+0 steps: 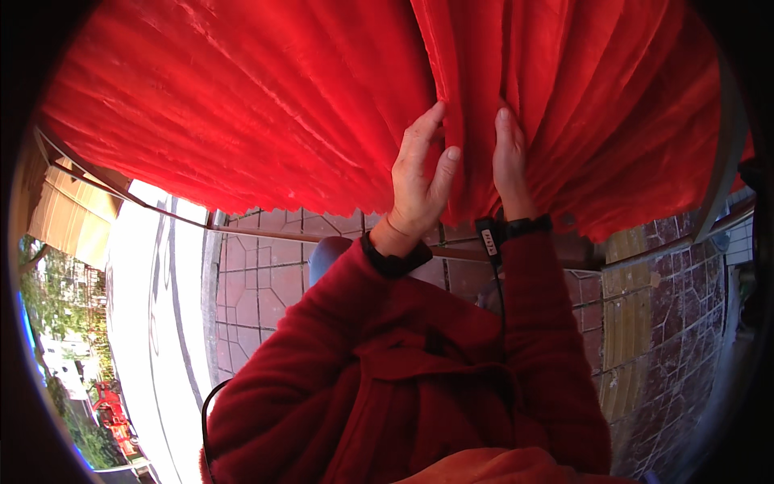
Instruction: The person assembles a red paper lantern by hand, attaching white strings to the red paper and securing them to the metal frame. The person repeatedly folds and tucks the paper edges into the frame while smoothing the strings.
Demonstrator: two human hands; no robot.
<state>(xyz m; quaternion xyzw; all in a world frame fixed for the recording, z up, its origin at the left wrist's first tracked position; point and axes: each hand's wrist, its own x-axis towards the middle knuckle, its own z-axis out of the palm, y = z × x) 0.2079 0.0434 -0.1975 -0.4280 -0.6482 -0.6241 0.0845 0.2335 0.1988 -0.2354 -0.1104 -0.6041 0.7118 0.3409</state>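
Note:
A large red cloth [266, 97] hangs in long folds across the upper part of the head view, its lower edge ragged. My left hand [419, 173] rests against the cloth, fingers stretched upward and the thumb apart from them. To its right, my right hand [509, 157] lies against the same cloth, seen edge-on with its thumb pointing up; its other fingers are mostly hidden. Between the two palms runs a narrow upright pleat [476, 137]. Neither hand visibly grips the fabric.
Below the cloth, a thin metal rail [266, 234] crosses in front of my knee. Reddish paving [250, 298] lies underfoot, with a yellow strip [625, 323] at right. A cardboard-like panel [76, 210] is at far left. Dark bands and a cable [500, 290] sit at my wrists.

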